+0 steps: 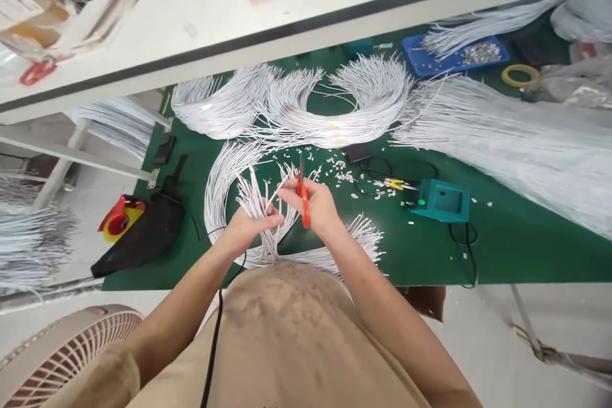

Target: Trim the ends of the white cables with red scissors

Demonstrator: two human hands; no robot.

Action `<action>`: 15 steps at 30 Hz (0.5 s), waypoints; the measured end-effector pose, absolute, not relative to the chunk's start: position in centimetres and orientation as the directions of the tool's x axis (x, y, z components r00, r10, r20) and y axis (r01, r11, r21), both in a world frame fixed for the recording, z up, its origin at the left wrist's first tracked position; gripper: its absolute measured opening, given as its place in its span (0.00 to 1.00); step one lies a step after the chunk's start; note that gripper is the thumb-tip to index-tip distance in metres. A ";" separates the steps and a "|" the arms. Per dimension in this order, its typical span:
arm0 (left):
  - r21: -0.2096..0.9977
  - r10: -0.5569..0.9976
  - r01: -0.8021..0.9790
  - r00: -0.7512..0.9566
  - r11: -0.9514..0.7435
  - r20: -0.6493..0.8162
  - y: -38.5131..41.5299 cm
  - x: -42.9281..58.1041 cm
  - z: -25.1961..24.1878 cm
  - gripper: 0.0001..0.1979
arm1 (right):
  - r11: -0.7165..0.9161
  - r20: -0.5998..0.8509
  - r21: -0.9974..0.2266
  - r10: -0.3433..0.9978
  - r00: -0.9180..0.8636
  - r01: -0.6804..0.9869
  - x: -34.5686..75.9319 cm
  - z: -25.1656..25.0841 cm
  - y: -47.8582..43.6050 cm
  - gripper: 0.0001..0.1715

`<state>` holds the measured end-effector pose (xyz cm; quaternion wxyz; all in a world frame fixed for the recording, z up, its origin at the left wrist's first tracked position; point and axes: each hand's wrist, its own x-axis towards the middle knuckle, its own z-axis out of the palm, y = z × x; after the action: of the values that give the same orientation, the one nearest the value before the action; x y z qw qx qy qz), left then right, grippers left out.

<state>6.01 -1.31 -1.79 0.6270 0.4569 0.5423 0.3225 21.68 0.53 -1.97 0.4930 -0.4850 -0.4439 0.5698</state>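
Left hand grips white wires, ends fanned forward; just right of them, right hand holds red scissors, blades also pointing forward.

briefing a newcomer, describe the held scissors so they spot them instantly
At the green table, find the person's right hand. It holds the scissors, dark blades pointing away from the body. Their bright red handles set them apart from the white wires alongside.

Green tabletop: white wire bundles, scattered pale bits, teal device, blue tray, yellow tape roll.
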 end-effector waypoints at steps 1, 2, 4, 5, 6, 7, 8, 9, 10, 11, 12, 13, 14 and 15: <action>0.924 0.900 0.082 0.209 0.374 -0.383 -1.6 5.9 -1.6 0.13 | -0.109 -0.103 -0.987 0.993 -0.053 -0.118 21.4 -1.7 0.4 0.14; 0.922 0.896 0.072 0.219 0.379 -0.386 -1.9 5.7 -1.3 0.15 | -0.100 -0.095 -0.990 0.994 -0.053 -0.101 21.1 -1.6 0.2 0.13; 0.918 0.886 0.047 0.245 0.395 -0.394 -2.6 5.4 -0.7 0.16 | -0.094 -0.091 -0.994 0.995 -0.049 -0.063 20.7 -1.5 -0.3 0.12; 0.917 0.884 0.026 0.255 0.397 -0.391 -2.9 5.2 -0.4 0.16 | -0.098 -0.096 -0.994 0.994 -0.047 -0.050 20.5 -1.4 -0.5 0.12; 0.919 0.887 0.003 0.260 0.394 -0.381 -3.1 5.0 -0.2 0.15 | -0.105 -0.102 -0.993 0.994 -0.049 -0.046 20.3 -1.2 -0.8 0.11; 0.923 0.893 -0.022 0.261 0.384 -0.366 -3.3 4.8 0.1 0.15 | -0.112 -0.109 -0.993 0.993 -0.051 -0.049 20.1 -1.0 -1.1 0.11; 0.929 0.903 -0.043 0.256 0.367 -0.345 -3.5 4.7 0.3 0.15 | -0.117 -0.114 -0.991 0.992 -0.056 -0.056 19.8 -0.7 -1.5 0.11; 0.936 0.914 -0.059 0.247 0.347 -0.323 -3.6 4.5 0.5 0.15 | -0.119 -0.115 -0.991 0.991 -0.062 -0.063 19.6 -0.5 -1.8 0.11; 0.944 0.924 -0.070 0.237 0.324 -0.299 -3.7 4.3 0.6 0.16 | -0.109 -0.105 -0.992 0.992 -0.066 -0.063 19.3 -0.2 -2.2 0.11; 0.951 0.934 -0.075 0.228 0.299 -0.276 -3.8 4.2 0.7 0.16 | -0.086 -0.082 -0.995 0.994 -0.066 -0.053 19.0 0.0 -2.5 0.10; 0.958 0.941 -0.077 0.223 0.276 -0.253 -3.9 4.0 0.8 0.16 | -0.049 -0.047 -0.998 0.997 -0.061 -0.032 18.7 0.1 -2.8 0.09; 0.963 0.947 -0.080 0.223 0.256 -0.233 -4.1 3.8 0.9 0.16 | -0.006 -0.006 -1.000 0.999 -0.049 -0.003 18.4 0.2 -3.1 0.09; 0.967 0.950 -0.085 0.224 0.241 -0.217 -4.2 3.5 1.0 0.16 | 0.035 0.034 -0.999 0.999 -0.037 0.031 18.0 0.3 -3.3 0.08; 0.968 0.952 -0.093 0.227 0.231 -0.206 -4.4 3.2 1.1 0.15 | 0.059 0.057 -0.996 0.998 -0.032 0.061 17.6 0.4 -3.6 0.08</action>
<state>3.22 -4.39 1.06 0.6324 0.4621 0.4645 0.4132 17.61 -3.55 0.36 0.4912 -0.4928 -0.5370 0.4770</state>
